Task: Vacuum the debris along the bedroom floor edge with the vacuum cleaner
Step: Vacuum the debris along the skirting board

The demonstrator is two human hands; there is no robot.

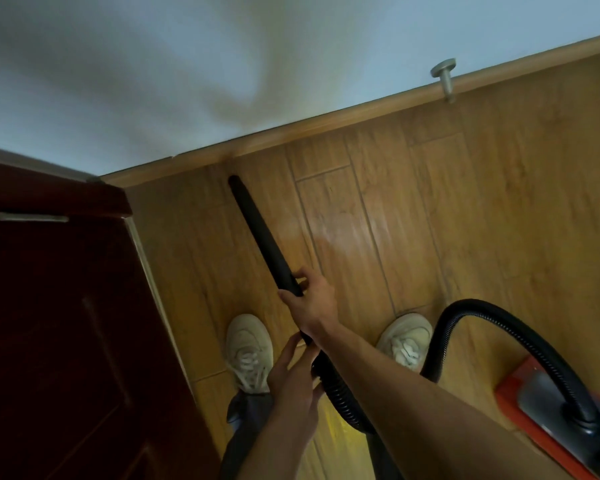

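A long black vacuum nozzle slants over the wooden floor, its tip close to the wooden skirting board below the white wall. My right hand is shut around the nozzle's lower end. My left hand grips the tube just below, where the ribbed black hose starts. The hose loops right to the red and grey vacuum cleaner body at the lower right. I make out no debris in the blurred view.
A dark red door stands open on the left, with its edge near the nozzle. A metal door stopper sticks out of the skirting board at the upper right. My two pale shoes stand either side of the tube.
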